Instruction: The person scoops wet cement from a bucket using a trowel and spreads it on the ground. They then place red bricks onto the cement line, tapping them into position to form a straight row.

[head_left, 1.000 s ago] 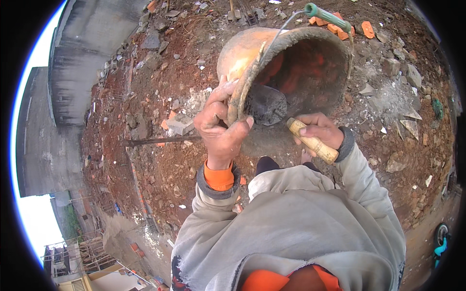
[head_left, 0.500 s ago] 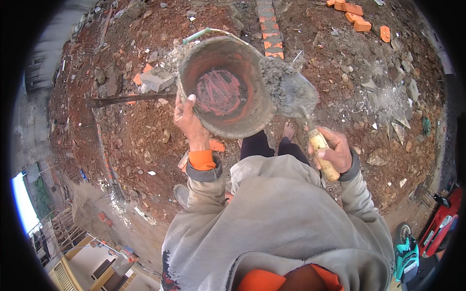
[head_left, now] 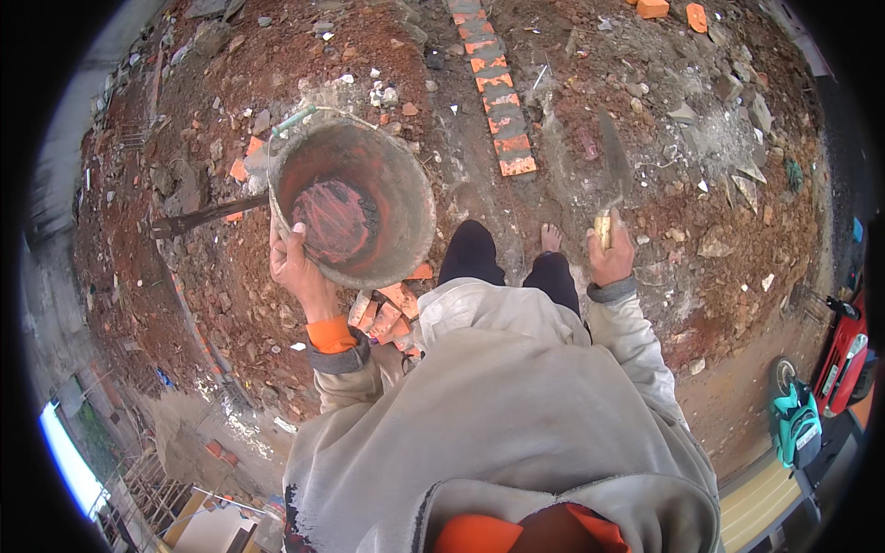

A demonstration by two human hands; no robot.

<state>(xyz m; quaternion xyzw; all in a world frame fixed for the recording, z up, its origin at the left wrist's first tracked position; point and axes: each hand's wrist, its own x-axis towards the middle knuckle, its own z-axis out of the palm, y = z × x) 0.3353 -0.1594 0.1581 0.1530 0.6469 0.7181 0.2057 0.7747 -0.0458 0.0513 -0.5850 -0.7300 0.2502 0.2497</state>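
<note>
My left hand (head_left: 300,267) grips the rim of a mortar-stained bucket (head_left: 410,184), tilted so its mouth faces up toward me. Its inside is nearly bare, with a reddish bottom and some grey residue. The wire bail with a green grip (head_left: 297,118) lies along the far rim. In my right hand (head_left: 612,256) is the pale handle of a trowel (head_left: 616,161), its blade pointing away and turned nearly edge-on. Ahead between them runs a row of orange bricks (head_left: 509,145) with grey mortar joints.
A dark wooden handle or bar (head_left: 207,217) sticks out left of the bucket. Broken bricks (head_left: 398,300) lie below it, by my left forearm. Loose orange bricks (head_left: 653,8) sit at the far right. Rubble and red soil surround my bare foot (head_left: 550,238). A red car (head_left: 841,364) stands at right.
The bucket has moved left and slightly nearer. The trowel has left the bucket's mouth, where grey mortar spread between them, and its blade has turned from flat to edge-on.
</note>
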